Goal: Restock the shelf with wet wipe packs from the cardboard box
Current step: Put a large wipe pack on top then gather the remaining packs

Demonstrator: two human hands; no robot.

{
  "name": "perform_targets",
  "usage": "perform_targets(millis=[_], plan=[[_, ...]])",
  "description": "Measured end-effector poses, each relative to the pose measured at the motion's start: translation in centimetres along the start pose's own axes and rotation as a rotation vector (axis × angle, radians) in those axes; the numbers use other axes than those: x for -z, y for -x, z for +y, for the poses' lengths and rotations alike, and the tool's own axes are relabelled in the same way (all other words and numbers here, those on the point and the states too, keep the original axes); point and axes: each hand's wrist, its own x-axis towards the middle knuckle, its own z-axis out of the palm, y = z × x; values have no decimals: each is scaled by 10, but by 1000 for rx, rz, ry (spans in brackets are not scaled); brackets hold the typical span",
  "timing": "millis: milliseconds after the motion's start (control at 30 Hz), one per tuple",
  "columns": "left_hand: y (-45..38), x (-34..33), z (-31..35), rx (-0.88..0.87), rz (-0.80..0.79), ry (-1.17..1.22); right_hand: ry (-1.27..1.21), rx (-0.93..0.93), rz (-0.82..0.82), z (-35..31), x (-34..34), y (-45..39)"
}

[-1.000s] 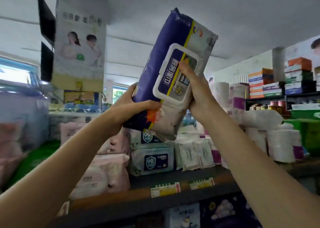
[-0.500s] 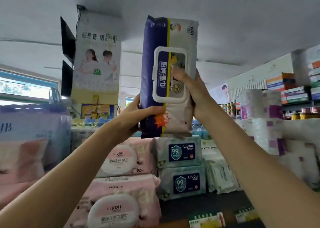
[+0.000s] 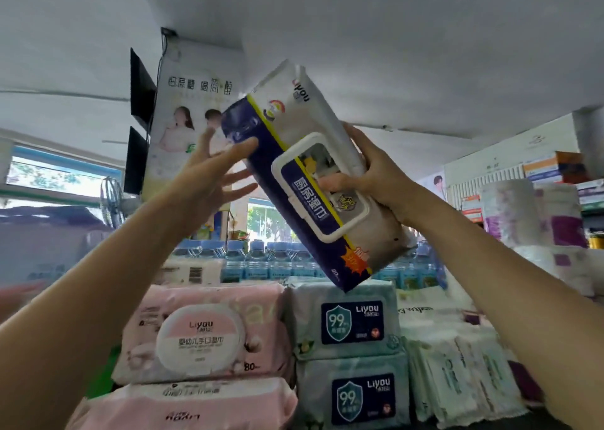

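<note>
A navy-and-white wet wipe pack (image 3: 305, 158) with a white flip lid is held high, tilted with its top to the left, above the shelf stock. My right hand (image 3: 369, 176) grips its right side, thumb across the lid. My left hand (image 3: 212, 174) is spread beside the pack's upper left corner, with only the thumb tip touching it. Below stand two stacked light-blue Liyou packs (image 3: 346, 321) and two pink packs (image 3: 209, 335). The cardboard box is out of view.
Thin white wipe packets (image 3: 457, 374) lean to the right of the blue stack. Toilet paper rolls (image 3: 523, 217) stand at the right. Water bottles (image 3: 248, 263) line up behind the shelf. A hanging poster (image 3: 186, 109) and dark screens are at upper left.
The pack has tilted from upright to leaning left. My left hand has let go of its lower left side and moved up, fingers spread. The view has come closer to the stacks.
</note>
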Motion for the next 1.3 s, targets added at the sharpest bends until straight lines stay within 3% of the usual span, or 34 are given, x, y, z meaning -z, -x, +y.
perform_targets(millis=[200, 333, 467, 567, 633, 700, 800, 900, 1100, 1167, 1300], plan=[[-13, 20, -19, 8, 48, -120, 190, -4, -255, 24, 0, -39], [-19, 35, -38, 114, 77, -233, 290, -16, -395, 36, 0, -62], [-28, 52, -65, 293, 76, -640, 429, -87, -566, 52, -11, -79], [-33, 69, -89, 500, -52, -1018, 501, -182, -725, 84, -36, -87], [-31, 72, -103, 672, -179, -1143, 543, -209, -792, 107, -52, -90], [-31, 72, -113, 764, -207, -1167, 566, -215, -779, 114, -57, -92], [-28, 69, -110, 734, -168, -1045, 556, -261, -742, 106, -50, -87], [-25, 68, -102, 657, -74, -1023, 600, -195, -574, 101, -40, -76], [-23, 32, -93, 187, 352, -990, 720, -68, -229, 99, -21, -47], [-15, 5, -90, 64, 319, -1100, 724, -51, -170, 90, -18, -30], [6, -45, -85, 22, 25, -1169, 827, -146, -209, 63, -4, 13]])
